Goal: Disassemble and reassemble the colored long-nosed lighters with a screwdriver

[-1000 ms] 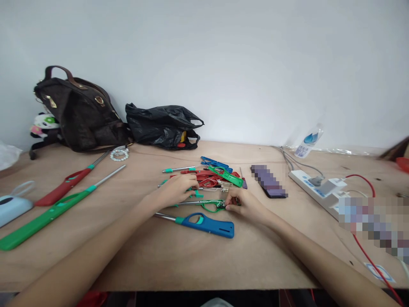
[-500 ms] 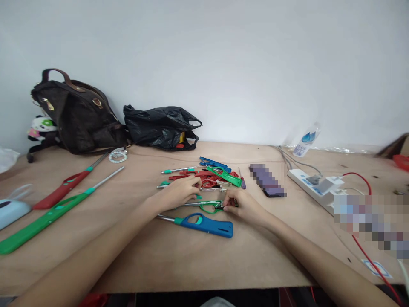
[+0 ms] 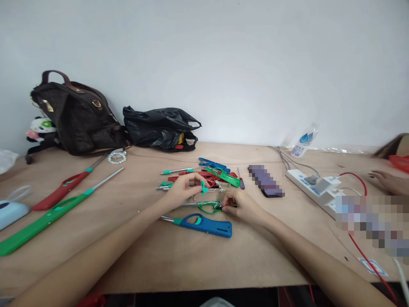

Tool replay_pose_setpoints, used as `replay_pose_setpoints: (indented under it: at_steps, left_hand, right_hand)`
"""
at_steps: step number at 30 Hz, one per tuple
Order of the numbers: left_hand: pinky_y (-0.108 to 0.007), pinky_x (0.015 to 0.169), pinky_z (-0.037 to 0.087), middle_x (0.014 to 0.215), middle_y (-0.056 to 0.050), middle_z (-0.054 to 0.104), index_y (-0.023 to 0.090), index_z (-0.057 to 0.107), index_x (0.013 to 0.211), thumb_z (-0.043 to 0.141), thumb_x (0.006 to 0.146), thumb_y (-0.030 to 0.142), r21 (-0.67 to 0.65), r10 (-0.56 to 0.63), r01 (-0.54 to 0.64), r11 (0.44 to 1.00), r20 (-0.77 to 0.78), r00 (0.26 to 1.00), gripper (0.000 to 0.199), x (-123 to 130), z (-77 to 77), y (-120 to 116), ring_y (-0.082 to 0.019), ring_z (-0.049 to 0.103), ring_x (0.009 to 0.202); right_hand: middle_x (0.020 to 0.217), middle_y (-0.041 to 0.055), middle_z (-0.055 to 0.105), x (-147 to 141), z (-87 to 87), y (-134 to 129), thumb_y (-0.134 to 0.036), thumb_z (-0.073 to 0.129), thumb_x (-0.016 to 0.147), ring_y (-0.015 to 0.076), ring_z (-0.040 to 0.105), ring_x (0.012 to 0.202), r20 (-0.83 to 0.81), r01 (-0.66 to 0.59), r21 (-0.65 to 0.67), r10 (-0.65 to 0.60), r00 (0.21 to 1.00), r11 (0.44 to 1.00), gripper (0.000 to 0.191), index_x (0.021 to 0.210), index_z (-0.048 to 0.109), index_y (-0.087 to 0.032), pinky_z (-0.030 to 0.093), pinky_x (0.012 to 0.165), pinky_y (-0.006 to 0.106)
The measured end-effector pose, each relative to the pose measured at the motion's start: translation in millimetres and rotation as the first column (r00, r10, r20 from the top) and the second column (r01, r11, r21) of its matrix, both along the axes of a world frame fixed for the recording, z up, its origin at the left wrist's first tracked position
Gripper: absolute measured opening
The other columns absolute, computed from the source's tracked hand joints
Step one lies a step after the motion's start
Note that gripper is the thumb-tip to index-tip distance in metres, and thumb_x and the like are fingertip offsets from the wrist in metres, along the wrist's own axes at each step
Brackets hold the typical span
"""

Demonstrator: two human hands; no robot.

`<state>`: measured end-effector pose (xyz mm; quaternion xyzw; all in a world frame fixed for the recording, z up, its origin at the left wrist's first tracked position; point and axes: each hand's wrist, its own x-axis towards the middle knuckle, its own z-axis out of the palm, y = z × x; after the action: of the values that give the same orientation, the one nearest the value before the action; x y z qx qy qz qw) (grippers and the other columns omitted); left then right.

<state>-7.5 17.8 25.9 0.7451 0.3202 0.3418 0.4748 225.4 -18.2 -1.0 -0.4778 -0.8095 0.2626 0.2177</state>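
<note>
Between thumb and fingertips, my left hand (image 3: 185,187) pinches a small teal plastic piece (image 3: 203,188), raised above the opened lighters. My right hand (image 3: 238,202) is closed at the handle end of an opened green lighter (image 3: 209,207); a small dark part shows by its fingers. Just in front lies a closed blue lighter (image 3: 204,224) with a metal tube. Behind my hands are red lighter parts (image 3: 185,174), a green shell (image 3: 223,176), a blue shell (image 3: 214,164), metal tubes and thin wires. A small screwdriver (image 3: 242,183) lies right of them.
Left are a red lighter (image 3: 62,192), a green lighter (image 3: 47,217), and a bracelet (image 3: 116,158). A dark backpack (image 3: 83,119) and black plastic bag (image 3: 156,128) stand behind. Right are a phone (image 3: 266,181), power strip (image 3: 306,187), cables and another person's hand (image 3: 391,182).
My left hand has lifted slightly and turned, bringing the pinched teal piece up into view. My right hand has barely moved. Another person's hand has appeared at the right edge.
</note>
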Motion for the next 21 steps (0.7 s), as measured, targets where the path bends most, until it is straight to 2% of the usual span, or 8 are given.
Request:
replay_pose_setpoints:
  at_steps: [2, 4, 7, 10, 15, 18, 21]
  left_hand:
    - [-0.022, 0.049, 0.046, 0.092, -0.005, 0.065, 0.014, 0.053, 0.088, 0.060, 0.078, 0.031, -0.137, -0.007, 0.015, 0.991, 0.060, 0.998, 0.020, 1.5, -4.5, 3.1, -0.007, 0.053, 0.050]
    - [-0.021, 0.047, 0.045, 0.091, -0.004, 0.065, 0.015, 0.050, 0.084, 0.063, 0.073, 0.029, -0.220, -0.002, 0.018, 0.975, 0.073, 0.997, 0.022, 2.2, -10.2, 6.1, -0.007, 0.053, 0.050]
    - [-0.020, 0.049, 0.044, 0.082, -0.001, 0.063, 0.015, 0.052, 0.083, 0.062, 0.071, 0.025, -0.228, 0.002, 0.001, 0.974, 0.013, 1.000, 0.018, 1.9, -17.2, 8.6, -0.007, 0.053, 0.051]
    - [-0.021, 0.054, 0.047, 0.077, -0.002, 0.063, 0.013, 0.060, 0.079, 0.060, 0.071, 0.022, -0.156, -0.026, 0.012, 0.988, -0.089, 0.996, 0.012, 0.8, -19.4, 9.3, -0.010, 0.056, 0.057]
    - [-0.027, 0.072, 0.052, 0.086, -0.005, 0.067, 0.014, 0.067, 0.078, 0.062, 0.074, 0.017, 0.044, -0.033, 0.044, 0.998, -0.218, 0.975, 0.007, -1.2, -14.3, 7.0, -0.017, 0.063, 0.083]
    - [-0.029, 0.077, 0.051, 0.089, -0.005, 0.069, 0.014, 0.068, 0.078, 0.060, 0.079, 0.015, 0.175, -0.042, 0.099, 0.979, -0.306, 0.951, 0.008, -0.9, -10.0, 2.0, -0.018, 0.064, 0.086]
    - [-0.028, 0.076, 0.049, 0.087, -0.004, 0.068, 0.015, 0.067, 0.077, 0.056, 0.082, 0.010, 0.332, 0.027, 0.117, 0.936, -0.399, 0.916, 0.013, 1.1, -8.1, -4.1, -0.017, 0.063, 0.083]
  right_hand:
    - [0.073, 0.0002, 0.062, 0.1, -0.2, 0.2, -0.010, 0.066, 0.076, 0.0132, 0.055, 0.065, 0.005, -0.001, 0.005, 0.001, 1.000, 1.000, 0.008, 0.075, 0.062, -0.017, 0.039, 0.060, 0.024]
    - [0.073, 0.0003, 0.062, 0.2, -0.1, 0.1, -0.010, 0.066, 0.076, 0.0133, 0.055, 0.066, 0.007, -0.001, 0.009, 0.001, 1.000, 1.000, 0.008, 0.075, 0.062, -0.017, 0.039, 0.060, 0.024]
    - [0.075, 0.0005, 0.062, 0.2, -0.1, 0.2, -0.010, 0.066, 0.076, 0.0134, 0.055, 0.066, 0.009, 0.002, 0.012, -0.002, 1.000, 1.000, 0.008, 0.075, 0.062, -0.017, 0.039, 0.060, 0.024]
    - [0.075, 0.0004, 0.062, 0.4, -0.7, 0.5, -0.010, 0.066, 0.076, 0.0131, 0.055, 0.066, 0.007, -0.003, 0.009, 0.002, 1.000, 1.000, 0.008, 0.075, 0.062, -0.017, 0.039, 0.060, 0.024]
    - [0.075, 0.0002, 0.062, 0.6, -0.8, 0.4, -0.010, 0.065, 0.076, 0.0135, 0.056, 0.067, 0.000, -0.007, 0.017, 0.007, 1.000, 1.000, 0.008, 0.076, 0.062, -0.017, 0.039, 0.061, 0.024]
    - [0.075, 0.0002, 0.063, 0.5, 0.1, -0.2, -0.010, 0.065, 0.076, 0.0137, 0.056, 0.067, 0.000, -0.004, 0.014, 0.004, 1.000, 1.000, 0.008, 0.076, 0.062, -0.017, 0.039, 0.061, 0.024]
    - [0.074, 0.0002, 0.063, 0.2, 0.9, -0.6, -0.010, 0.065, 0.076, 0.0135, 0.055, 0.066, -0.001, 0.000, 0.015, 0.000, 1.000, 1.000, 0.009, 0.075, 0.062, -0.018, 0.039, 0.060, 0.024]
